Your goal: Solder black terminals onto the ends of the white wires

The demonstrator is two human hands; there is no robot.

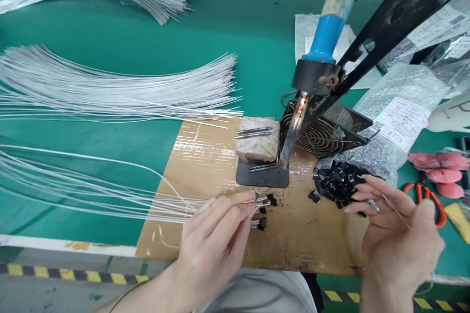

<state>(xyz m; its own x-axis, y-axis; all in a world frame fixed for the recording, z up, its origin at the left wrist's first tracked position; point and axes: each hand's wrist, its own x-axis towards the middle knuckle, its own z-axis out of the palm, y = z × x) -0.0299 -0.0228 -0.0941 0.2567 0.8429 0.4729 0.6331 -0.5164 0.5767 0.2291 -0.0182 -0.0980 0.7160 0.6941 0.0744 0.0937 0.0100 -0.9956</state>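
Observation:
My left hand (220, 225) is closed over a bundle of thin white wires (167, 200) above the cardboard. Past its fingertips the wire ends carry small black connectors (262, 224), some partly hidden by the fingers. My right hand (398, 225) is at the edge of a heap of loose black connectors (336, 181), fingers curled. A thin strand of wire (394, 209) runs through its grip. By its fingertips is a small shiny piece (373, 205), too small to name. A blue-handled soldering iron (323, 39) stands in a black holder, its tip pointing down behind my left hand.
A pale block (257, 139) bearing several thin metal pieces sits below the iron's tip. Behind the iron stands a black fan (317, 132). Thick bundles of white wire (147, 88) lie at left. At right are bubble-wrap bags (396, 117), orange-handled scissors (436, 205) and pink pads (444, 176).

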